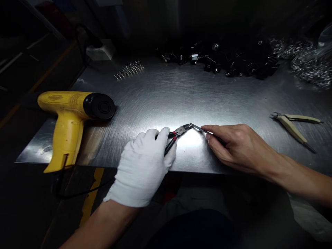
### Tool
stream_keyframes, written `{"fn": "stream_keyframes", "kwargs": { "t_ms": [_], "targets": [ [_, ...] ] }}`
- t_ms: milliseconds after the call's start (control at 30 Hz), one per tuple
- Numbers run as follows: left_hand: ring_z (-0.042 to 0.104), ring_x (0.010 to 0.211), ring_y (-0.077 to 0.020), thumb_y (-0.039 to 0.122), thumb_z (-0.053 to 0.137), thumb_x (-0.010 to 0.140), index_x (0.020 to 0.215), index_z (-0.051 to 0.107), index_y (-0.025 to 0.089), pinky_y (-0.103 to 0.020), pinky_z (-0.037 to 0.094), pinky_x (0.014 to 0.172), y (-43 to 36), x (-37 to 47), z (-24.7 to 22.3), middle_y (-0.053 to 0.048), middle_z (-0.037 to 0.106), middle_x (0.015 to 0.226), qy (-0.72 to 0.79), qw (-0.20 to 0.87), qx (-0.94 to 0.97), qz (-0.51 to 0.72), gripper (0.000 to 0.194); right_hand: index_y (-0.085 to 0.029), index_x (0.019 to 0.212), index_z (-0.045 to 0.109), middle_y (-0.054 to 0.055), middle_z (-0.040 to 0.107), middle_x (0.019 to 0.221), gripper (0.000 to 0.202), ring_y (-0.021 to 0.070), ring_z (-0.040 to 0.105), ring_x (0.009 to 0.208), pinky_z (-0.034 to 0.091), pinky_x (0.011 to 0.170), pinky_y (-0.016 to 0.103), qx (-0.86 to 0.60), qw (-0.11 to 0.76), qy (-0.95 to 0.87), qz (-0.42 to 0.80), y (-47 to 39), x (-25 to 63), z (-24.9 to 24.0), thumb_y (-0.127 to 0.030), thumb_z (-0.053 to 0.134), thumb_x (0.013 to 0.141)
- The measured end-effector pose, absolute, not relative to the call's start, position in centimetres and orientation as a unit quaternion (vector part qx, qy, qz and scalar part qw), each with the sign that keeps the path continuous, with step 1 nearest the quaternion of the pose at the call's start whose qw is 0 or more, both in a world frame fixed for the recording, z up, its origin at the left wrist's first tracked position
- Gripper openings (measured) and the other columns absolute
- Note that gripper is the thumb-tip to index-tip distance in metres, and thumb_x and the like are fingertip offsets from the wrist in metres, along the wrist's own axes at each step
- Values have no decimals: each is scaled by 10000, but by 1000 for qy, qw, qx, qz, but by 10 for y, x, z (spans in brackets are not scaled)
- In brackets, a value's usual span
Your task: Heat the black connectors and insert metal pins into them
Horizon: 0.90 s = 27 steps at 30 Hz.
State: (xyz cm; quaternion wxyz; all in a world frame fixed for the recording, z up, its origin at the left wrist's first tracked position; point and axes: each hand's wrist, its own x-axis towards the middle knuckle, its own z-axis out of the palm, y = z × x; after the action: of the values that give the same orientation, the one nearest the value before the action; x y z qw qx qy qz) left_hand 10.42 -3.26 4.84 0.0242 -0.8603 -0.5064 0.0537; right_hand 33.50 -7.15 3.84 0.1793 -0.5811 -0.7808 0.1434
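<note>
My left hand (144, 166), in a white glove, is wrapped round small pliers (181, 130) with black and red handles. The jaws point to the right and meet a tiny metal piece (190, 126), too small to make out well. My bare right hand (237, 145) pinches a thin dark tool (207, 132), whose tip touches that piece from the right. Both hands are over the front part of the shiny metal table (155, 100).
A yellow heat gun (68, 121) lies at the left. Small metal parts (129, 70) stand in rows behind. Black parts (233, 64) and a pile of shiny pieces (311, 65) are at the back right. Cream-handled pliers (293, 128) lie at the right. A white box (101, 50) is at the back left.
</note>
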Motion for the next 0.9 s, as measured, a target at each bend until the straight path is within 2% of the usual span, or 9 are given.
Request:
{"fn": "stream_keyframes", "kwargs": {
  "t_ms": [167, 300, 367, 433, 600, 667, 767, 833, 900],
  "targets": [
    [596, 774, -225, 479, 385, 999, 1117, 587, 219, -317, 400, 609, -31, 103, 47, -69, 608, 921, -503, 21, -862, 57, 350, -171, 913, 690, 39, 749, 896, 211, 162, 667, 706, 483, 644, 304, -573, 184, -784, 151, -72, 333, 40, -181, 485, 964],
    [597, 782, -218, 478, 384, 1001, 1060, 582, 216, -309, 391, 611, -34, 102, 48, -61, 603, 917, -511, 3, -858, 41, 334, -166, 1155, 668, -9, 657, 693, 260, 138, 587, 585, 435, 584, 296, -609, 205, -749, 162, -72, 332, 40, -200, 490, 969],
    [599, 794, -212, 473, 397, 1000, 1044, 574, 221, -309, 401, 630, -38, 101, 49, -51, 602, 920, -518, -17, -855, 20, 311, -183, 1253, 593, -54, 562, 609, 296, 126, 529, 537, 409, 543, 277, -639, 239, -697, 220, -70, 332, 40, -218, 463, 990],
    [600, 802, -204, 466, 408, 999, 1055, 569, 228, -311, 415, 657, -41, 100, 48, -44, 604, 929, -522, -34, -853, -4, 293, -207, 1249, 551, -65, 526, 630, 268, 121, 510, 552, 407, 528, 257, -657, 280, -634, 297, -68, 333, 40, -244, 438, 1009],
    [603, 829, -206, 466, 409, 1002, 1107, 579, 217, -322, 447, 710, -44, 94, 40, -58, 622, 956, -523, -35, -850, -55, 319, -262, 1238, 566, -65, 488, 656, 266, 122, 466, 538, 370, 474, 240, -659, 326, -550, 395, -66, 335, 38, -351, 423, 1032],
    [603, 841, -209, 470, 417, 1000, 1113, 586, 201, -334, 465, 741, -43, 91, 35, -62, 628, 952, -520, -48, -848, -89, 337, -256, 1216, 589, -44, 559, 690, 284, 131, 525, 576, 407, 504, 246, -650, 300, -610, 340, -67, 336, 35, -350, 378, 1051],
    [616, 878, -212, 468, 439, 997, 1119, 585, 202, -350, 491, 801, -41, 87, 35, -60, 644, 969, -501, -118, -842, -160, 328, -185, 1244, 588, 38, 671, 832, 307, 183, 619, 728, 498, 659, 317, -636, 247, -706, 191, -68, 337, 29, -265, 371, 1043],
    [636, 893, -205, 445, 458, 996, 1130, 577, 232, -341, 508, 814, -41, 85, 39, -49, 659, 989, -486, -190, -830, -199, 279, -129, 1250, 602, 99, 695, 905, 322, 234, 630, 829, 517, 756, 381, -627, 219, -737, 124, -68, 335, 31, -206, 402, 1009],
    [659, 856, -195, 418, 463, 996, 1122, 577, 263, -320, 529, 768, -41, 81, 43, -34, 675, 978, -488, -248, -806, -224, 230, -128, 1257, 619, 117, 709, 982, 347, 251, 624, 927, 520, 852, 394, -619, 194, -757, 82, -68, 332, 38, -158, 402, 988]
  ]
}}
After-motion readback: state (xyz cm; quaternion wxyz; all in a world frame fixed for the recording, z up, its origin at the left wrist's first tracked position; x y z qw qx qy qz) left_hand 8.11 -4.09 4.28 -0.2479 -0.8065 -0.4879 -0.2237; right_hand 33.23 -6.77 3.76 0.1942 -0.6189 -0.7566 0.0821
